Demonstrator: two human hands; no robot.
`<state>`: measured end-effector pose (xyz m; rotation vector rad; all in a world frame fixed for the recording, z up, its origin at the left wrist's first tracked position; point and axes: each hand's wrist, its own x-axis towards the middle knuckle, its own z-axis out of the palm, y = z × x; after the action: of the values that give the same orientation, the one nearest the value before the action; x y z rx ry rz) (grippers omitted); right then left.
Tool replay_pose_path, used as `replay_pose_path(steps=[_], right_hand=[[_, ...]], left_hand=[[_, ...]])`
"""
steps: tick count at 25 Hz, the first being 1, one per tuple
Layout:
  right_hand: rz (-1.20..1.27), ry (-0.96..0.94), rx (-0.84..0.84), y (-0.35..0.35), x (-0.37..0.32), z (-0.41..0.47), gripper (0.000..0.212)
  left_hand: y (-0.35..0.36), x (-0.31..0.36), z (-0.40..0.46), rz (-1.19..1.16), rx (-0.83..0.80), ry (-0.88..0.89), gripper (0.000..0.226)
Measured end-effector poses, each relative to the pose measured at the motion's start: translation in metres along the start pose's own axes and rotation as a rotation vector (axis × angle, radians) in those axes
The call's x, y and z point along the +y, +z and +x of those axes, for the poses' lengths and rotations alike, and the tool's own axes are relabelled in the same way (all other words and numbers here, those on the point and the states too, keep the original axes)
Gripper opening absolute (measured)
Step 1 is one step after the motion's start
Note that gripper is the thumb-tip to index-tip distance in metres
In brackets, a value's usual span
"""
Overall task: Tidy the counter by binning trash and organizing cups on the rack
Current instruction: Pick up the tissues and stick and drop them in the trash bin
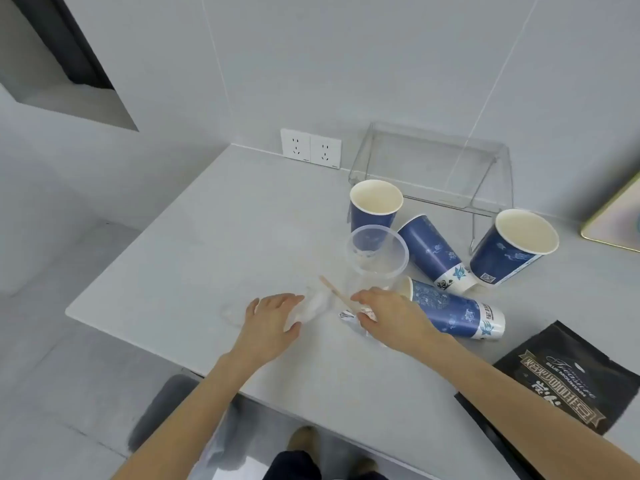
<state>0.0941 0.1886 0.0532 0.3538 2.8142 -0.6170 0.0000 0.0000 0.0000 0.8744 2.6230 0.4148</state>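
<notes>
The left and far-left part of the surface (194, 237) is lying bare, giving open passage up to the wall sockets (310, 151). To the right, four blue paper cups are crowding the way: two standing (374, 206) (512, 249) and two lying on their sides (437, 255) (453, 315), with a clear plastic cup (377, 254) standing just in front of them. These are blocking the front of the clear rack (433, 168). A black pouch (564, 379) is occupying the near right edge.
</notes>
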Motion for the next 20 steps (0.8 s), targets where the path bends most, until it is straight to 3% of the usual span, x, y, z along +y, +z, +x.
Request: replay_pose_path(steps=[6, 9, 11, 16, 18, 20], right_hand=[[-0.185, 0.058, -0.046, 0.056, 0.006, 0.02, 0.051], [-0.146, 0.056, 0.18, 0.08, 0.006, 0.029, 0.039], [-0.176, 0.052, 0.222, 0.088, 0.001, 0.032, 0.032], [-0.266, 0.079, 0.234, 0.087, -0.008, 0.04, 0.032], [-0.233, 0.14, 0.149, 0.079, -0.014, 0.044, 0.024], [-0.234, 0.165, 0.102, 0.081, -0.013, 0.049, 0.029]], left_hand=[[0.026, -0.007, -0.006, 0.091, 0.044, 0.015, 0.059], [0.036, -0.013, -0.004, 0.169, 0.198, 0.061, 0.075], [0.039, -0.012, -0.006, 0.149, 0.265, 0.051, 0.079], [0.039, -0.012, -0.007, 0.147, 0.276, 0.068, 0.077], [0.04, -0.012, -0.008, 0.153, 0.255, 0.069, 0.077], [0.039, -0.012, -0.009, 0.161, 0.24, 0.061, 0.077]])
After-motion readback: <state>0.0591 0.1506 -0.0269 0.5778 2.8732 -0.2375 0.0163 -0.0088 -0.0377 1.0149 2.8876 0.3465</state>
